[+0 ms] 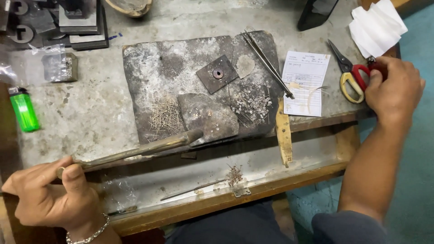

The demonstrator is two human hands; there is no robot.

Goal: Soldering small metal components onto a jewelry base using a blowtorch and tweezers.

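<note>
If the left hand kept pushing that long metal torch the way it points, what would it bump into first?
Probably the grey slab piece on the soldering board. The left hand aims the torch up and right, its tip already at that piece's edge; depth is unclear.

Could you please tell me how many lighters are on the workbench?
1: a green lighter stands near the left edge of the bench, above the left hand. Others may be out of frame.

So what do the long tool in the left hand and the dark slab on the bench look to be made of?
The long tool in the left hand looks like tarnished brass: dull yellowish metal. The slab seems a scorched fireproof block, perhaps stone or ceramic: matte, charred grey-black, with chipped edges.
</note>
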